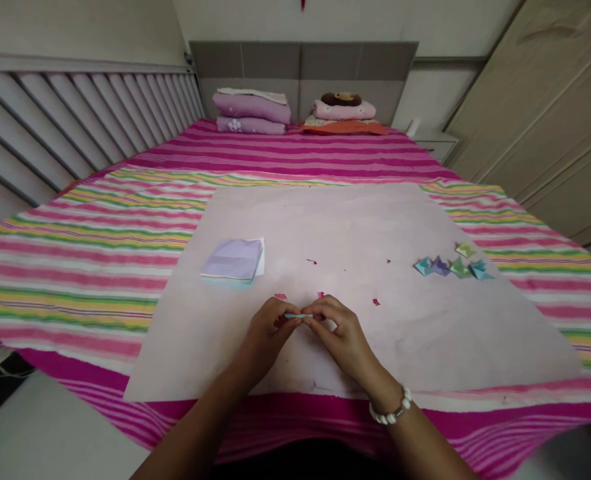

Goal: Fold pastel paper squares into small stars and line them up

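Note:
My left hand (268,327) and my right hand (338,330) meet over a pale pink board (400,333) laid on the bed. Together they pinch a small folded piece of light blue paper (298,315), seen edge-on between the fingertips. A white bead bracelet (390,410) circles my right wrist. A stack of square papers (233,260), lilac on top, lies to the left of my hands. Several small folded paper shapes (450,265) in blue, purple and green sit in a row at the right.
Tiny red paper scraps (375,302) dot the board near my hands. The bed has a striped pink cover (100,220). Folded bedding (250,110) and a pillow pile (344,113) lie by the headboard. A slatted rail (75,113) runs along the left, a wardrobe (550,120) stands right.

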A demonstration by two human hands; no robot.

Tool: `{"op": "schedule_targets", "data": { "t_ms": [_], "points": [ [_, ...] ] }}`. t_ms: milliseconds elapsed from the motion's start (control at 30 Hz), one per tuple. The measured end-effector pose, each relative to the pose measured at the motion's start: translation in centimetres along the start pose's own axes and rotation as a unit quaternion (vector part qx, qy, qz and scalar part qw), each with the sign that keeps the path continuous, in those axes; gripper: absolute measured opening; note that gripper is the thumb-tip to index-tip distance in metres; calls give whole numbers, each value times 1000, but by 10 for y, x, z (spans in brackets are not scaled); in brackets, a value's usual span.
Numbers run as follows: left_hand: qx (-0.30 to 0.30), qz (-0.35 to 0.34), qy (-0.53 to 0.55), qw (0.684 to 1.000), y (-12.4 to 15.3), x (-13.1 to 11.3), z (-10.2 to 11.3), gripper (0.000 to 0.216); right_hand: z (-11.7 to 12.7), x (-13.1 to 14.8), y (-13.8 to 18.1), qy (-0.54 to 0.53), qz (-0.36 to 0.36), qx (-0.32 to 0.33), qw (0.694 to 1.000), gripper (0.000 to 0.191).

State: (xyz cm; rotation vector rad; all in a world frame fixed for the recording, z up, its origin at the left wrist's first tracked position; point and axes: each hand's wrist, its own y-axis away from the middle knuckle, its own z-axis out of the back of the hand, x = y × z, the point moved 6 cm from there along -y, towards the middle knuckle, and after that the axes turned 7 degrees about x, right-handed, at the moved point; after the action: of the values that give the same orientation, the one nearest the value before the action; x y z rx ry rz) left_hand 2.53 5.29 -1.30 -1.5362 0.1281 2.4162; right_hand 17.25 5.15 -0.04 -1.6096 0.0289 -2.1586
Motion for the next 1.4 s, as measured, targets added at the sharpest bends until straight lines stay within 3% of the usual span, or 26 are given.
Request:
{"op": "schedule_targets", "data": {
  "t_ms": [133, 400, 567, 800, 1000, 1233, 1400],
  "points": [
    [8, -1, 7, 1000, 0, -1, -1, 10, -1, 1, 1, 29, 10, 4, 1000, 13],
    [12, 76, 59, 995, -3, 6, 0, 15, -4, 0, 4, 46, 22, 9, 999, 14],
    [27, 82, 130, 988, -4, 10, 0, 17, -1, -3, 2, 5, 8, 4, 1000, 15],
    [23, 40, 102, 994, -2, 2, 10, 16, 2, -3, -1, -70, -14, -2, 997, 11],
    [39, 61, 166, 984, -1, 4, 1, 20, 2, -5, -4, -95, -31, 15, 995, 16],
    [15, 79, 178, 981, -5, 10, 1, 22, -1, -22, -3, -181, -113, -28, 977, 20],
    [29, 107, 150, 982, -8, 16, -1, 24, -12, -40, 0, -295, -224, -73, 926, 31]
  ]
}}
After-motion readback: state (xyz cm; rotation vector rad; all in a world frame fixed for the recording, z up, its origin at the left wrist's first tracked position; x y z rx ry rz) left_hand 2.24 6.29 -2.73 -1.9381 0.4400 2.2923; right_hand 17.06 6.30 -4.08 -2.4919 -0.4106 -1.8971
